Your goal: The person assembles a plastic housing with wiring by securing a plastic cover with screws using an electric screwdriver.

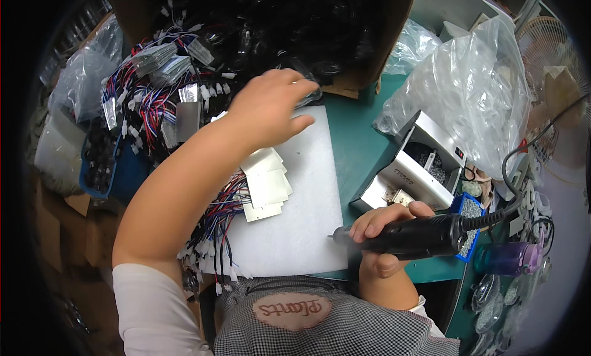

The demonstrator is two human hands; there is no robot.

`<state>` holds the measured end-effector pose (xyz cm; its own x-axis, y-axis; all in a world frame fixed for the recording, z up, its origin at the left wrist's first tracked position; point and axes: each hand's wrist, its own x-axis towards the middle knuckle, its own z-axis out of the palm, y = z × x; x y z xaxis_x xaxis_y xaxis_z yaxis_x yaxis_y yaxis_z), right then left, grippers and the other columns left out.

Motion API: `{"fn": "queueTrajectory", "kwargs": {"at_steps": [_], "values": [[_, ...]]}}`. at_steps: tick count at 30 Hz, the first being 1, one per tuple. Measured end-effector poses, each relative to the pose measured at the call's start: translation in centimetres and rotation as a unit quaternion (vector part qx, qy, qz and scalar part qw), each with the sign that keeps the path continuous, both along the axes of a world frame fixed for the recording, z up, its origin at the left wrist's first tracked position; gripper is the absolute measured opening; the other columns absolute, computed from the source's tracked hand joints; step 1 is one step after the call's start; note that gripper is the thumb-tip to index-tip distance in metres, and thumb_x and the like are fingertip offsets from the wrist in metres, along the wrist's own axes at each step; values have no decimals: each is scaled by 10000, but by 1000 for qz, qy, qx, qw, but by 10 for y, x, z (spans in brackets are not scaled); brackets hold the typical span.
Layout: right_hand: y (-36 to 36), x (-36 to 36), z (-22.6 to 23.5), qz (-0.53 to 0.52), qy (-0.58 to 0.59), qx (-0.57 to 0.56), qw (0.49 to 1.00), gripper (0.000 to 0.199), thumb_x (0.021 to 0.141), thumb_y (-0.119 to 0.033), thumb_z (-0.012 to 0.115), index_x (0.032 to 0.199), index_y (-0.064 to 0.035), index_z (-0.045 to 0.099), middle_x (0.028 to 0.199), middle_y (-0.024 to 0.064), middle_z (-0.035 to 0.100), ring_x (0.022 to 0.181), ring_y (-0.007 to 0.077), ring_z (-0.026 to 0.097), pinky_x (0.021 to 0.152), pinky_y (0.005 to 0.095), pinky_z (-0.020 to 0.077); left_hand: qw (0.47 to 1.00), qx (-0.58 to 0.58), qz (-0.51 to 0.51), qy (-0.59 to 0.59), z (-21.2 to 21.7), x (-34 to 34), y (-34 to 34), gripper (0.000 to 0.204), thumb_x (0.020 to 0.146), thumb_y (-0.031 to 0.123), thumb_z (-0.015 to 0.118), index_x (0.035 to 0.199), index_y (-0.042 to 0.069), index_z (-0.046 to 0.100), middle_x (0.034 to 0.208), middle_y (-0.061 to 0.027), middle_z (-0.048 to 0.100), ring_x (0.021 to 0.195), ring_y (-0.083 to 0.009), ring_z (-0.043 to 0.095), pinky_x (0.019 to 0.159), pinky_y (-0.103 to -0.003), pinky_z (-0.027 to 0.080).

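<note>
My right hand is wrapped round a black electric screwdriver, its tip pointing left over the white foam sheet. My left arm reaches far forward, and my left hand is over the foam's far edge by a cardboard box. Its thumb stands apart from the fingers. Just beyond the fingertips lies a clear and dark plastic piece; I cannot tell whether they touch it. Under my left forearm sits a stack of cream-coloured flat panels, with red, blue and black wires ending in white connectors.
The cardboard box at the back holds dark, shiny parts. More wired metallic pieces are heaped at left, above a blue bin. At right stand a silver screw feeder, a blue screw tray, a clear plastic bag and a purple bottle.
</note>
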<state>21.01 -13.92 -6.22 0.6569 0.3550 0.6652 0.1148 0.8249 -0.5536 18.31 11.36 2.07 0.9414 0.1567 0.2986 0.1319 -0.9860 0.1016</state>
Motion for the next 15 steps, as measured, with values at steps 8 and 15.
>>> {"fn": "queueTrajectory", "kwargs": {"at_steps": [8,15], "values": [[-2,4,-6,34,-33,28,998,853,699,-51,826,1354,73,294,870,244,626,736,269,662,666,342,568,943,171,198,206,-48,100,13,587,771,260,724,1313,152,525,1427,-138,395,1318,-313,385,986,-540,408],[-9,5,6,23,-52,-14,998,788,794,-171,789,1373,-27,274,860,171,613,706,258,651,639,387,585,961,130,156,190,6,85,23,431,792,129,637,1212,73,559,1187,-157,574,1037,-320,619,853,-408,528]]}}
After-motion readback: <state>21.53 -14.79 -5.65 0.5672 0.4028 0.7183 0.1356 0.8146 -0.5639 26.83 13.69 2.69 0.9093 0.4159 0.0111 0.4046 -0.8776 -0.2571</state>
